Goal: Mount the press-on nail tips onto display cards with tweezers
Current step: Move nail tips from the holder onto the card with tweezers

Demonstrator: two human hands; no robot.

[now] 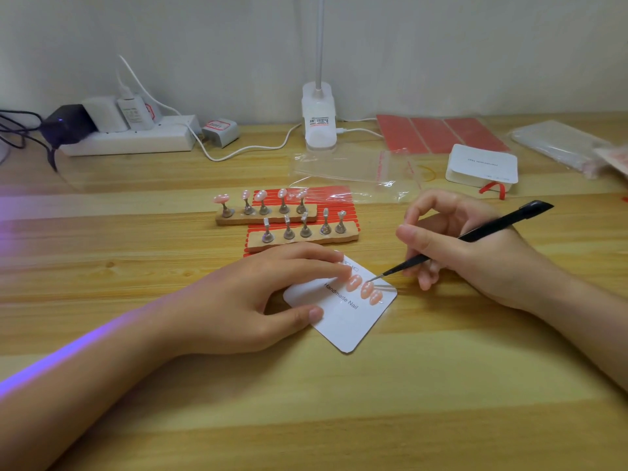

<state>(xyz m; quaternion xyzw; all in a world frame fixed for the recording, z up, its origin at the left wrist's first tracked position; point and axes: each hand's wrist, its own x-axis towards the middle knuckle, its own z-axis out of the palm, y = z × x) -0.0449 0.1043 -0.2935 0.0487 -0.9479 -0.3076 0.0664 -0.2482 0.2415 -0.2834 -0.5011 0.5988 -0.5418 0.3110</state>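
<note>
— On the bench (339, 402), what step is this?
— Seating a nail on the card (343, 317). Left hand (258, 300) presses it flat, fingers straight; right hand (475, 253) pinches the tweezers (441, 249), points at the third nail (367, 289).
— Next?
— Likely press it home, then fetch another from the rear stand (265, 212).

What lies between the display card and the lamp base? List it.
In the head view, between the display card and the lamp base lie two wooden nail-stand strips on red adhesive strips, then clear zip bags.
</note>
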